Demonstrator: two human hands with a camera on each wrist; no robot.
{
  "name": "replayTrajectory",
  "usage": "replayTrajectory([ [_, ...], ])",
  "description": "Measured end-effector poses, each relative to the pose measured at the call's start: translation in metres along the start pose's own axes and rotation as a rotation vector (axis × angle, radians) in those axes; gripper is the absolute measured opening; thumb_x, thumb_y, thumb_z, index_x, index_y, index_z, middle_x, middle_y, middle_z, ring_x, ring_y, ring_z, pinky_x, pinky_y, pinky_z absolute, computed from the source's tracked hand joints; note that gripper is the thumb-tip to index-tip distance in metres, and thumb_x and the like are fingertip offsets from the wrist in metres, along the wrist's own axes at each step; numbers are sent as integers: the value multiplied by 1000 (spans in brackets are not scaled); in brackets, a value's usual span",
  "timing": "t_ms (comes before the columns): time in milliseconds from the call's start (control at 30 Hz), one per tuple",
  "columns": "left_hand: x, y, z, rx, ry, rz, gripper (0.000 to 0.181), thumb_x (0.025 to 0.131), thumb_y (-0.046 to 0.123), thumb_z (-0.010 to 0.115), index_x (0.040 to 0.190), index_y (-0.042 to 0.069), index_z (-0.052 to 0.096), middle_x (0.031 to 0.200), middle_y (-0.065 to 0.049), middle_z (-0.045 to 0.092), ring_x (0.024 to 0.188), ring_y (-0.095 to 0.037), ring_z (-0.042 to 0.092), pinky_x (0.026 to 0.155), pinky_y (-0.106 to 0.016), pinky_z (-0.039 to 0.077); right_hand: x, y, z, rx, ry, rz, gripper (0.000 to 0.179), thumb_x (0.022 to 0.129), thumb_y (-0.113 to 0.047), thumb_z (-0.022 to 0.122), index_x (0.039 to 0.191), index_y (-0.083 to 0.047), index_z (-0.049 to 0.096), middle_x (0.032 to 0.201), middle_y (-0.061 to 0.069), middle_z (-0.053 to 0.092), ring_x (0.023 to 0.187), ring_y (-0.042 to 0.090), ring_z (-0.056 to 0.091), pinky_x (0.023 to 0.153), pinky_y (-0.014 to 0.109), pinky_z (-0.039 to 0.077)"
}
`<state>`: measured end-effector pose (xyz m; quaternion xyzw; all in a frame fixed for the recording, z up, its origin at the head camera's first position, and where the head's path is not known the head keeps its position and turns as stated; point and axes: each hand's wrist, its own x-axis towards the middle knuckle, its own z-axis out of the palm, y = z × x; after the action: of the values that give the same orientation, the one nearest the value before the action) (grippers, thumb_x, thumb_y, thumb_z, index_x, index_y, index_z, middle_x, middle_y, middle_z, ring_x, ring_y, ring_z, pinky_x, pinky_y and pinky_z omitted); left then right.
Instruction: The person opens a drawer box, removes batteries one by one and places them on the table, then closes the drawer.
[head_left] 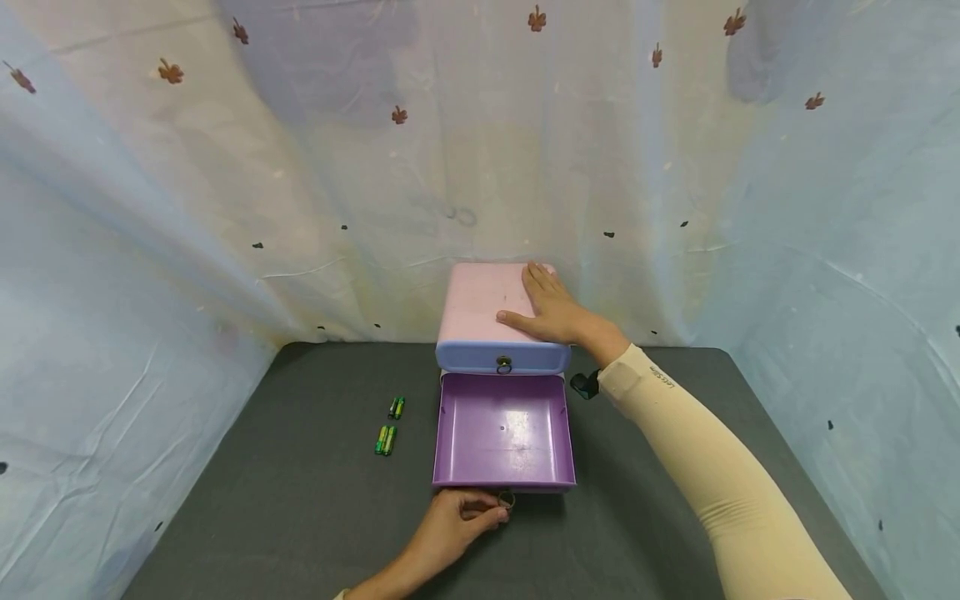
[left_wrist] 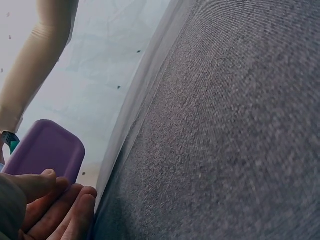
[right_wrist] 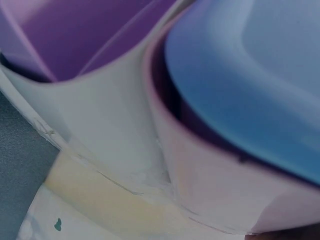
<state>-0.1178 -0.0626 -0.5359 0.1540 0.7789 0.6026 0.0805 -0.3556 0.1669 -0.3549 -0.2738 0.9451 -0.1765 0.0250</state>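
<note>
A small drawer cabinet with a pink top (head_left: 483,292) stands at the back of the table. Its lower purple drawer (head_left: 501,433) is pulled far out, with a bare inside; the upper blue drawer (head_left: 468,358) is closed. At the purple drawer's front, my left hand (head_left: 450,527) pinches the metal ring pull (head_left: 507,500) between thumb and fingers. The left wrist view shows those fingers (left_wrist: 62,207) beside the purple drawer front (left_wrist: 47,150), the ring hidden. My right hand (head_left: 555,310) rests on the pink top with fingers spread; the right wrist view shows mostly the cabinet's side (right_wrist: 210,175).
Several green batteries (head_left: 386,440) lie in two pairs on the dark grey table (head_left: 315,500), left of the drawer. Patterned curtains (head_left: 450,167) hang behind the cabinet and along both sides. The upper drawer has its own ring pull (head_left: 504,365).
</note>
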Motion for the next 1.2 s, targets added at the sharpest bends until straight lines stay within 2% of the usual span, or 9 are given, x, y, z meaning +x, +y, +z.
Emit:
replayTrajectory([
  [267,2,1,2,-55,-9,-22,15,100,16,78,106,2,83,102,-9,82,93,-24,80,78,-24,61,0,-1,-1,1,-1,3,110,104,-70,48,169,4,-2,179,19,-7,166,28,-10,132,44,-6],
  [633,1,1,0,-84,-8,-26,13,100,14,78,106,4,83,107,-9,82,96,-28,80,78,-21,60,-1,-1,-1,9,-5,7,111,104,-71,48,169,3,-2,179,19,-7,166,28,-10,132,45,-5],
  [867,1,0,1,-55,13,11,14,99,15,79,105,3,83,105,-9,82,94,-24,80,80,-22,60,1,-1,0,7,-5,1,111,104,-71,48,169,3,-3,179,20,-8,166,29,-10,132,45,-6],
  [1033,0,0,0,-55,23,48,13,99,16,80,105,4,83,105,-8,82,94,-18,80,82,-24,61,1,0,0,13,-6,3,111,104,-71,48,169,3,-3,179,19,-8,166,29,-10,132,45,-5],
  [1200,1,3,-2,-64,32,70,13,98,15,80,105,5,83,105,-8,82,95,-18,79,83,-24,61,2,0,0,12,-2,3,110,104,-70,49,169,4,-3,179,20,-7,166,29,-10,132,46,-5],
])
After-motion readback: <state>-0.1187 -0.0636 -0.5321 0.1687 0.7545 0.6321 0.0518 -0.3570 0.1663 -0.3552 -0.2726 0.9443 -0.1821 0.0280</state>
